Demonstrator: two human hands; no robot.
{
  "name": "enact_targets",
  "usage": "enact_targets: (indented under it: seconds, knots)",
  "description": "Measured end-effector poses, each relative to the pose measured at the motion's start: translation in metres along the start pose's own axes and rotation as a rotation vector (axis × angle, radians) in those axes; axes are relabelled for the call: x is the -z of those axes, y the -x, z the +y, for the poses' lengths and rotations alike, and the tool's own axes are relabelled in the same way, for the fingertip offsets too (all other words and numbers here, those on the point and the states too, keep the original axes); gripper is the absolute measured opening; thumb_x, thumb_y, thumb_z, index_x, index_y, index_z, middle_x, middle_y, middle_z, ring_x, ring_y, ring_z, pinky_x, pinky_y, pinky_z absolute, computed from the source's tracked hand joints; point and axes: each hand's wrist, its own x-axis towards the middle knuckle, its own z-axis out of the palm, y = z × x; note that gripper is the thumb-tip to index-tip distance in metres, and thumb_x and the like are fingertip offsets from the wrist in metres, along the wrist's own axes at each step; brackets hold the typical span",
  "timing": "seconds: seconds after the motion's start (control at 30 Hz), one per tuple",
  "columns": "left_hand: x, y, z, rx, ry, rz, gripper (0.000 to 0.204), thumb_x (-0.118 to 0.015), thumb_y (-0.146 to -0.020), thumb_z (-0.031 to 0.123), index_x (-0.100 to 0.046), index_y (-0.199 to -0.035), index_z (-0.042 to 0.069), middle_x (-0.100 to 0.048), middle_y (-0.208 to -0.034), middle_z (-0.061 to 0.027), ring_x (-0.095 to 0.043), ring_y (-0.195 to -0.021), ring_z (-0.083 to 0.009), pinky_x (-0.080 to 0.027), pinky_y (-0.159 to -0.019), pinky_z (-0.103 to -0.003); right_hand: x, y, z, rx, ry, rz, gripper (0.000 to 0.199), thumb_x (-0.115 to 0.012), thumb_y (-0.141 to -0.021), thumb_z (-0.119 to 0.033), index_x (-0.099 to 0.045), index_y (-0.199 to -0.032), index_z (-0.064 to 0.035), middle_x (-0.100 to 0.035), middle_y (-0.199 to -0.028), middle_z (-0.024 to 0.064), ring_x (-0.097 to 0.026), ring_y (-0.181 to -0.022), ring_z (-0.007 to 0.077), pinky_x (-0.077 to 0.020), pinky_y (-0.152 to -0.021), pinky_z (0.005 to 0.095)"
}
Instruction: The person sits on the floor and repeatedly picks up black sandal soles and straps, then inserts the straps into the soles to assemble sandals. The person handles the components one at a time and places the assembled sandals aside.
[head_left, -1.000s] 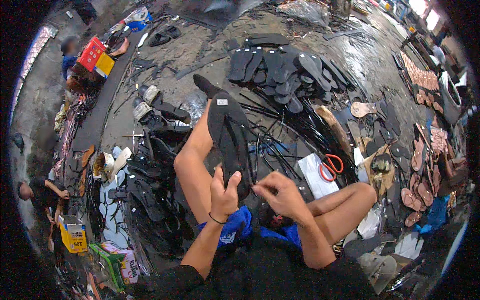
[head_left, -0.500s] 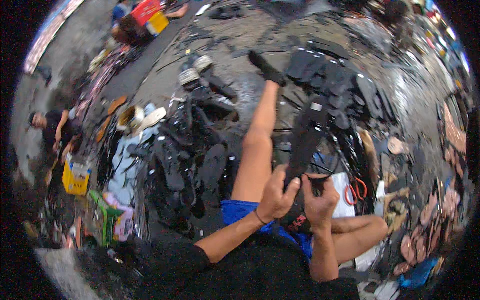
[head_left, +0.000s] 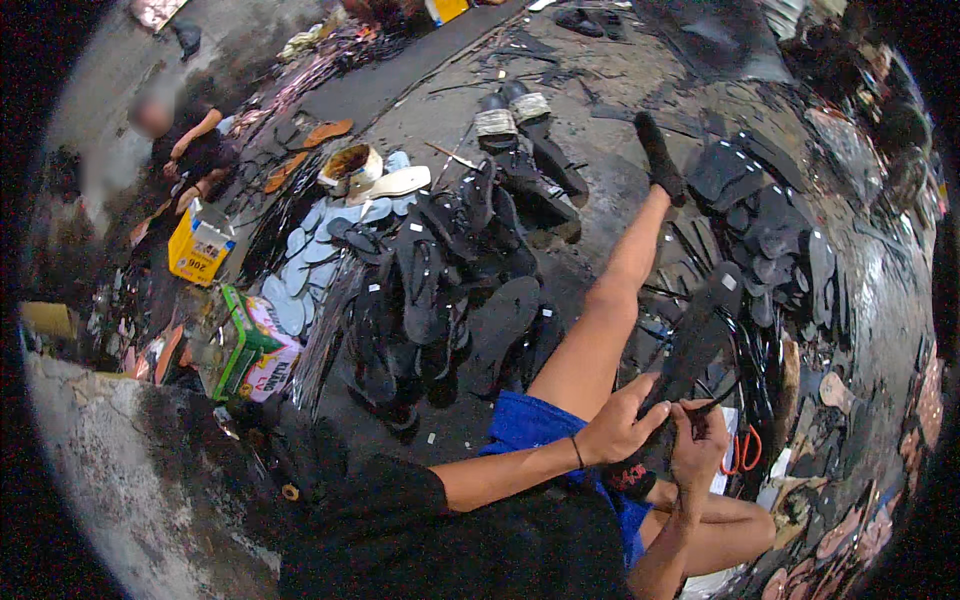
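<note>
A long black sandal sole point(head_left: 697, 330) with a small white label near its far tip points away from me between my knees. My left hand point(head_left: 622, 422) is closed on its near end, thumb toward my other hand. Close beside it, my right hand point(head_left: 698, 445) has its fingers curled in a pinch around a thin black strap point(head_left: 738, 365), which loops up along the sole's right side. Whether the strap passes through the sole is hidden by my fingers. Red-handled scissors point(head_left: 745, 450) lie just right of my right hand on something white.
Black sandals point(head_left: 420, 280) are heaped left of my outstretched leg, with grey-blue sole pieces point(head_left: 292, 300) beyond. More black soles point(head_left: 770, 230) lie right of my foot. Boxes, yellow point(head_left: 195, 250) and green-pink point(head_left: 245, 345), stand at left. Another person point(head_left: 190, 140) sits far left.
The whole view has swung, so my hands, the sole and the leg appear farther right and lower. My left hand stays on the sole and my right hand on the strap.
</note>
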Motion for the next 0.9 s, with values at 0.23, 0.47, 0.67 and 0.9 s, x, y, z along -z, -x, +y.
enact_targets:
  seconds: [0.23,0.47,0.67,0.9]
  knots:
    - [0.000,0.004,-0.009,0.000,-0.155,0.031,0.057,-0.059,-0.099,0.029,-0.045,-0.137,-0.012,-0.060,-0.130,-0.0266,-0.057,-0.124,-0.0321,-0.042,-0.107,-0.039,0.003,0.008,-0.026,0.015,0.100,0.003,0.011,-0.071,-0.089,-0.004,-0.064,-0.096,-0.0008,-0.068,-0.085,0.0054,-0.062,-0.074,0.0121,-0.0490,-0.070,0.0267]
    - [0.016,-0.005,0.032,0.017,-0.048,0.027,0.030,-0.058,-0.098,0.016,-0.059,-0.120,-0.004,-0.064,-0.111,-0.0225,-0.062,-0.104,-0.0351,-0.048,-0.096,-0.041,-0.019,0.003,-0.020,0.073,0.259,0.119,0.011,-0.074,-0.083,-0.010,-0.068,-0.087,-0.0027,-0.070,-0.091,0.0157,-0.069,-0.085,0.0320,-0.0531,-0.074,0.0388]
    - [0.020,-0.016,0.030,0.183,0.088,-0.116,0.027,-0.057,-0.100,0.013,-0.057,-0.123,-0.002,-0.065,-0.097,-0.0036,-0.058,-0.088,-0.0095,-0.050,-0.080,-0.027,0.012,-0.019,-0.005,-0.041,-0.143,-0.149,0.016,-0.079,-0.083,-0.011,-0.068,-0.087,-0.0009,-0.069,-0.087,0.0066,-0.066,-0.081,0.0146,-0.0521,-0.073,0.0289]
    - [0.037,-0.024,0.027,0.125,-0.116,-0.214,0.031,-0.066,-0.092,0.014,-0.060,-0.117,-0.004,-0.067,-0.097,-0.0112,-0.063,-0.091,-0.0214,-0.050,-0.084,-0.033,0.005,-0.009,0.009,0.011,-0.048,-0.016,0.024,-0.078,-0.086,-0.014,-0.065,-0.101,-0.0006,-0.062,-0.088,0.0033,-0.056,-0.076,0.0126,-0.0496,-0.069,0.0272]
